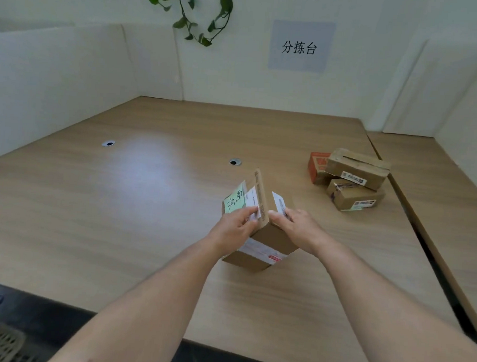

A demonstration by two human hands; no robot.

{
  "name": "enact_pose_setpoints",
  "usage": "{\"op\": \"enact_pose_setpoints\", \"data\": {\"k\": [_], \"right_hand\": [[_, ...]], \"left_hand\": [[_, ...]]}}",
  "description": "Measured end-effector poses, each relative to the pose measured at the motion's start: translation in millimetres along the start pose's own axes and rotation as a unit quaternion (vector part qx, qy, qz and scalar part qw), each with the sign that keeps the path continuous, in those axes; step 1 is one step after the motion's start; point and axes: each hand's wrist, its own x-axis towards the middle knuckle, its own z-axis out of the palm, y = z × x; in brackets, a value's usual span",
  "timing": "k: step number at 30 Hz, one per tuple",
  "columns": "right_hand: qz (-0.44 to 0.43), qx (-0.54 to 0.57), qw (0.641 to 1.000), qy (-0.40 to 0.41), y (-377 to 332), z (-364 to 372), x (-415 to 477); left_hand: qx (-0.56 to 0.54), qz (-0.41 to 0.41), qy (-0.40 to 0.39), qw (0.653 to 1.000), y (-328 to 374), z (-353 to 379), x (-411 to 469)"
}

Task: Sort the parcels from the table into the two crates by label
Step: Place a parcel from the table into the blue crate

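Observation:
A brown cardboard parcel (267, 242) is tilted up on the wooden table (121, 203) in front of me, held from both sides. My left hand (234, 227) grips its left face, next to a green handwritten note (233, 201) and a white label. My right hand (298, 230) grips its right face beside another white label. Three more parcels lie in a pile at the right: a long brown one (356, 168) on top, a small brown one (350, 195) below it, a red one (317, 168) behind. A mesh crate corner (0, 345) shows at the bottom left.
White partition panels (58, 77) wall the table at the back and left. A sign with characters (300, 46) and a hanging vine (190, 11) are on the back wall. Two cable holes (235, 161) sit in the tabletop. A second table (436, 184) adjoins at the right.

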Motion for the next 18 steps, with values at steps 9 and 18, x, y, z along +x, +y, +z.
{"op": "enact_pose_setpoints", "data": {"k": [9,18], "right_hand": [[0.062,0.141,0.987,-0.042,31.2,-17.0,-8.4],[0.047,0.196,0.974,-0.100,47.9,-8.3,10.2]], "left_hand": [[-0.024,-0.228,0.020,0.973,-14.3,33.3,23.5],[-0.117,-0.190,-0.089,0.971,-26.6,2.4,9.5]]}}
